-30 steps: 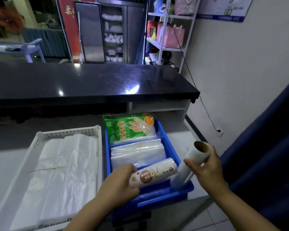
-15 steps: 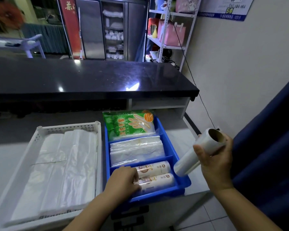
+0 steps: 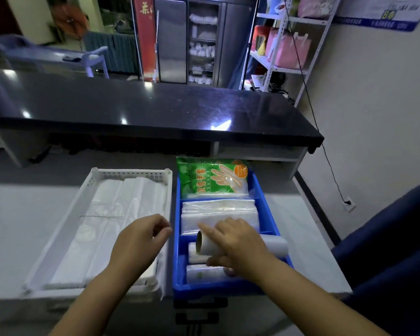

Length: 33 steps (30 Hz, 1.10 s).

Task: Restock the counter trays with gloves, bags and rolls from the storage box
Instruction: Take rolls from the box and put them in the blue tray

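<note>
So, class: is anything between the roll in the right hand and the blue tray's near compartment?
Yes: two rolls already lie there, under the held roll and right hand; the left hand is clear.

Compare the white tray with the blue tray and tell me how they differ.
The white tray has perforated walls and one open space; the blue tray has solid walls and dividers. The white tray holds only flat white bags; the blue tray holds a glove pack, clear bags and rolls, one in the right hand. Both sit side by side on the pale counter.
</note>
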### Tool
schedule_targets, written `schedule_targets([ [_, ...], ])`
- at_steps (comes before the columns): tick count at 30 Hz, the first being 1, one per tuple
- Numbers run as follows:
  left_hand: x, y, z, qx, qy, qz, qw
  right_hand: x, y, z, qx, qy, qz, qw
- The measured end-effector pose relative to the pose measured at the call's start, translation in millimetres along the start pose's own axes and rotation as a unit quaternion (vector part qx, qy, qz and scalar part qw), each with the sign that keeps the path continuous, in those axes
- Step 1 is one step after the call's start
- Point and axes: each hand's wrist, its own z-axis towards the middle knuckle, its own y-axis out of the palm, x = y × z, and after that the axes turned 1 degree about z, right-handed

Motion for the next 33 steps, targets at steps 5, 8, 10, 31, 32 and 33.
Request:
schedule_targets([
  [5, -11.9, -5.1, -16.2, -0.004, -0.031, 0.000, 0.999, -5.9, 38.9, 7.1, -0.044, -0.055, -0.057, 0.996],
  [8, -16.1, -6.8, -19.7, 0.001, -0.049, -0.003, 0.999, -6.8, 48.5, 11.5, -0.034, -0.071, -0.070, 0.994],
  [10, -15.9, -7.0, -20.8, -0.002, -0.058, -0.005, 0.998, -8.4, 48.2, 12.3, -0.050, -0.062, -0.061, 0.995],
  [31, -22.9, -11.7, -96.1, 0.101, -0.235, 0.113, 0.960, 0.3, 24.0, 52.9, -0.103, -0.078, 0.151, 0.980],
  [32, -26.7, -16.0, -109.9, 0.112, -0.251, 0.123, 0.954, -9.3, 25.5, 59.5, -0.101, -0.100, 0.158, 0.977],
  [33, -30.1, -19.2, -120.9, 0.120, -0.261, 0.130, 0.949, -17.3, 26.7, 64.8, -0.088, -0.119, 0.158, 0.976],
])
